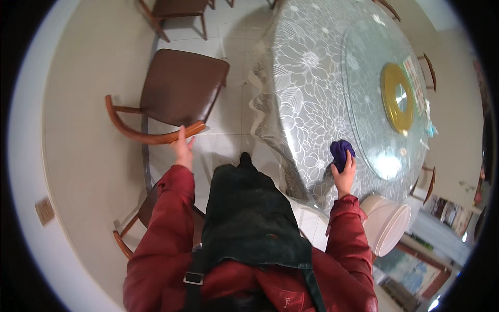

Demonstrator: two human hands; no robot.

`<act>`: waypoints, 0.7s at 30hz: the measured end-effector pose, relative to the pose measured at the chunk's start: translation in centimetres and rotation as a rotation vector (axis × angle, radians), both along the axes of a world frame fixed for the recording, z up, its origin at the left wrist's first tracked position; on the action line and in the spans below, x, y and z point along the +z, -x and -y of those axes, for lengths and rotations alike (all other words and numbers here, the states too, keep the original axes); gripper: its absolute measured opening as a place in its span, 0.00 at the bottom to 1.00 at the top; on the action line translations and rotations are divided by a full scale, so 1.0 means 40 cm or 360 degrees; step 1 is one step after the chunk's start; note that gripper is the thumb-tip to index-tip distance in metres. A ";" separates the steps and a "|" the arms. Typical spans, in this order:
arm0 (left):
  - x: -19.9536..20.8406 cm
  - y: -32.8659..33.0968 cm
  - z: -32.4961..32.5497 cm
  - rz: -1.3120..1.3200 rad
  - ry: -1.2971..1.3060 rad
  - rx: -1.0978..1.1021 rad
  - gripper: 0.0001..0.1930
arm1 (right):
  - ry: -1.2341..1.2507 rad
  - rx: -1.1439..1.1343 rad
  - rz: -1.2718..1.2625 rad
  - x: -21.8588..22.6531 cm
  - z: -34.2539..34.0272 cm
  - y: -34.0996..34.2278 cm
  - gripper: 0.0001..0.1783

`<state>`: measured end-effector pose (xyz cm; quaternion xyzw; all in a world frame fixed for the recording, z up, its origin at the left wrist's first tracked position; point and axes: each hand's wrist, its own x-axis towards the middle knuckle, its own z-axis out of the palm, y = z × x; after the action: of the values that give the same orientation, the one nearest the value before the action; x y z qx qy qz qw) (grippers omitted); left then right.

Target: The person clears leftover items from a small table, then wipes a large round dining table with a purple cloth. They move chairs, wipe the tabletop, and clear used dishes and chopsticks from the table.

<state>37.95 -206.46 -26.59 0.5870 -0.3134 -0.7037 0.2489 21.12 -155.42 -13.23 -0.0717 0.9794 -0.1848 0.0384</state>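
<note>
My left hand (183, 151) is at the curved wooden backrest (150, 138) of a chair with a brown padded seat (182, 86). Its fingers rest over the rail near the right end, closed on it. A bunched purple cloth (341, 153) is in my right hand (345, 177), with the fingers curled against it. That cloth touches the near left part of a round table (306, 99) dressed in a patterned grey-and-white tablecloth under a glossy clear cover. Part of my right palm is hidden behind the cloth and fingers.
A round glass turntable (364, 67) with a gold ring (390, 99) is on the table. Beside my right forearm stands a white bucket (371, 208). Another chair (125, 242) is partly behind my left arm; one more (179, 8) is farther off. A beige wall (78, 130) runs along the left.
</note>
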 end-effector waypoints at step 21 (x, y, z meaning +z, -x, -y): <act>0.173 -0.229 0.476 0.1455 0.1759 -0.1054 0.32 | 0.0285 -0.0073 -0.0939 -0.088 0.685 0.533 0.19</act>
<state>47.09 -225.48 -19.68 0.4853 -0.8474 -0.1725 0.1286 -0.18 -182.81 -16.77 -0.1031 0.9296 -0.2423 -0.2581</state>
